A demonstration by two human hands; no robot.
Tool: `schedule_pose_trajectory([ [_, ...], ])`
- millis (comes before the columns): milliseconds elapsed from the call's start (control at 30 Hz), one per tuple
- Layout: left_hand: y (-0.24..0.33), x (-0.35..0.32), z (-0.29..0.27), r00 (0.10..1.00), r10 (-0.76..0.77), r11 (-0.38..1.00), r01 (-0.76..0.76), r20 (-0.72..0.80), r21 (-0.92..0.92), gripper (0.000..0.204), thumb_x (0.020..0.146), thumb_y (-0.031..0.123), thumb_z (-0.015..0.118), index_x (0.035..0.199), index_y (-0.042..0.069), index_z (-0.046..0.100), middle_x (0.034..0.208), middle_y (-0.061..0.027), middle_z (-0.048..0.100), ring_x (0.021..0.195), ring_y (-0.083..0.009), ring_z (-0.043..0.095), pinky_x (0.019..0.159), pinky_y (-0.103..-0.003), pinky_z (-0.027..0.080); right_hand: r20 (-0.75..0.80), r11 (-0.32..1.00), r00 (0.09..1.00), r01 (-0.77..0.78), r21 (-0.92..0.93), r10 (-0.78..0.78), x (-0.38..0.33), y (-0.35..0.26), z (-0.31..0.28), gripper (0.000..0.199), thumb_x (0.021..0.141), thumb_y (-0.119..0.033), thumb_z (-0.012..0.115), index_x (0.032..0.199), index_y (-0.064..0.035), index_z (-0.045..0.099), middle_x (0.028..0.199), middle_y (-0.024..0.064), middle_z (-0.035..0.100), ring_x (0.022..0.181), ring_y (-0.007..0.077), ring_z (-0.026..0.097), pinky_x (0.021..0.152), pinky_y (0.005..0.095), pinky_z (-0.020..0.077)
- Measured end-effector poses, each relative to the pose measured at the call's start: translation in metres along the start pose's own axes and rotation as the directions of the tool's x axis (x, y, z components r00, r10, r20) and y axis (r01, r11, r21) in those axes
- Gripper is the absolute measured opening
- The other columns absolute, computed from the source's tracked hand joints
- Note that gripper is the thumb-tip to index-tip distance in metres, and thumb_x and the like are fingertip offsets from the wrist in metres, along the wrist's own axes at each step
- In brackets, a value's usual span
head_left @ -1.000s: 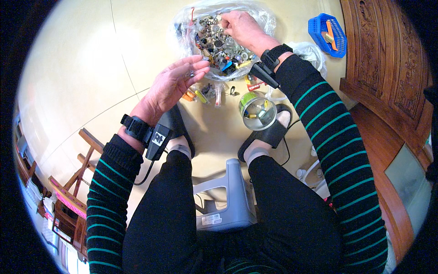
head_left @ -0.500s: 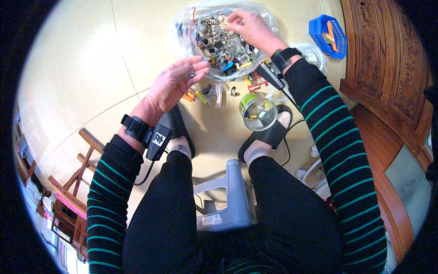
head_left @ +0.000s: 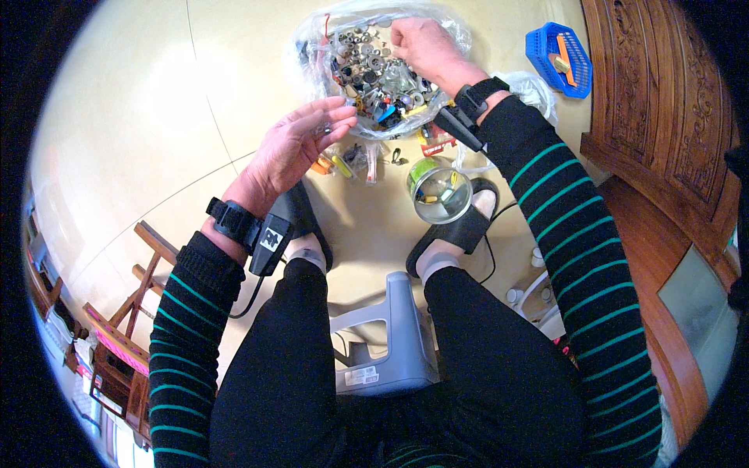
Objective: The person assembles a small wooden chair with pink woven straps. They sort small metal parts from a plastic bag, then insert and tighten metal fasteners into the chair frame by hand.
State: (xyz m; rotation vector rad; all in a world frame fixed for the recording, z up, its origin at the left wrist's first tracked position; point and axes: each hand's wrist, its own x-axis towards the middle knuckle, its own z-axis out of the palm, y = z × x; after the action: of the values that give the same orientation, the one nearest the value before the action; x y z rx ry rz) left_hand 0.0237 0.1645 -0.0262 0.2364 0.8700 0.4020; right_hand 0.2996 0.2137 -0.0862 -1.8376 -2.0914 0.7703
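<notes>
A clear plastic bag [head_left: 456, 39] lies spread on the floor at the far middle, its sides folded down around a pile of small mixed hardware [head_left: 374, 66]: washers, rings, screws and plastic bits. Over the pile's far right part is my right hand [head_left: 427, 53], fingers curled down and closed; their tips are partly hidden, so what they pinch cannot be made out. My left hand [head_left: 300, 140] is held palm up at the bag's near left edge, fingers stretched and slightly cupped. A few small shiny pieces [head_left: 324, 129] rest in its palm, too small to name.
A clear round tub [head_left: 442, 195] with a few small items stands by my right slipper [head_left: 456, 234]. Small packets and orange and yellow pieces [head_left: 342, 165] lie before the bag. A blue basket [head_left: 559, 61] sits beside carved wooden furniture [head_left: 663, 93]. A grey stool [head_left: 390, 366] is between my legs.
My right hand has shifted slightly, and its fingers have curled down toward the pile. The left hand stays almost where it was, palm up.
</notes>
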Motion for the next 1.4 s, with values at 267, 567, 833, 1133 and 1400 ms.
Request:
schedule_pose_trajectory([
  [267, 0.001, -0.002, -0.002, 1.000, -0.002, 1.000, 0.002, -0.016, 0.005, 0.038, 0.102, 0.005, 0.046, 0.138, -0.008, 0.045, 0.130, -0.0202, 0.060, 0.114, -0.0229, 0.064, 0.101, -0.029, 0.054, -0.086, 0.996, 0.995, -0.054, -0.065, 0.048, -0.003, 0.018, -0.011, 0.016, 0.085, -0.018, 0.064, 0.093, -0.0063, 0.071, 0.084, 0.0160, 0.070, 0.080, 0.0334, 0.069, 0.074, 0.0412, 0.0541],
  [567, 0.007, -0.006, 0.006, 0.995, 0.055, 0.997, -0.049, 0.082, -0.067, 0.041, 0.103, 0.011, 0.048, 0.139, -0.008, 0.044, 0.137, -0.0212, 0.054, 0.125, -0.0261, 0.057, 0.110, -0.033, 0.047, -0.140, 0.992, 0.984, -0.099, 0.080, 0.110, 0.007, -0.007, -0.013, 0.016, 0.086, -0.019, 0.062, 0.090, -0.0081, 0.073, 0.089, 0.0152, 0.072, 0.086, 0.0338, 0.069, 0.080, 0.0420, 0.0548],
  [833, -0.001, 0.001, -0.012, 0.986, 0.159, 0.985, -0.163, 0.059, 0.061, 0.039, 0.106, 0.013, 0.041, 0.140, -0.005, 0.046, 0.139, -0.0148, 0.054, 0.128, -0.0237, 0.054, 0.111, -0.035, 0.044, -0.107, 0.848, 0.964, 0.264, 0.460, -0.243, -0.060, -0.138, -0.015, 0.015, 0.092, -0.012, 0.058, 0.100, -0.0019, 0.067, 0.093, 0.0160, 0.067, 0.088, 0.0331, 0.068, 0.083, 0.0411, 0.0550],
  [1133, 0.000, 0.003, -0.025, 0.998, 0.025, 0.989, -0.015, 0.063, -0.149, 0.031, 0.104, 0.017, 0.049, 0.127, -0.003, 0.058, 0.114, -0.0072, 0.064, 0.103, -0.0156, 0.063, 0.095, -0.030, 0.053, -0.239, 0.968, 0.967, 0.138, 0.211, -0.086, -0.021, -0.080, -0.007, 0.013, 0.090, -0.013, 0.061, 0.098, -0.0059, 0.069, 0.092, 0.0148, 0.069, 0.088, 0.0347, 0.068, 0.079, 0.0425, 0.0542],
  [1400, 0.002, -0.001, -0.018, 0.997, 0.062, 0.994, -0.058, 0.041, -0.087, 0.030, 0.104, 0.018, 0.050, 0.122, -0.003, 0.060, 0.106, -0.0056, 0.063, 0.096, -0.0145, 0.063, 0.091, -0.028, 0.053, -0.106, 0.992, 0.987, 0.116, -0.058, -0.122, 0.025, -0.054, 0.020, 0.017, 0.085, -0.013, 0.067, 0.101, -0.0097, 0.071, 0.100, 0.0142, 0.068, 0.095, 0.0348, 0.067, 0.083, 0.0444, 0.0545],
])
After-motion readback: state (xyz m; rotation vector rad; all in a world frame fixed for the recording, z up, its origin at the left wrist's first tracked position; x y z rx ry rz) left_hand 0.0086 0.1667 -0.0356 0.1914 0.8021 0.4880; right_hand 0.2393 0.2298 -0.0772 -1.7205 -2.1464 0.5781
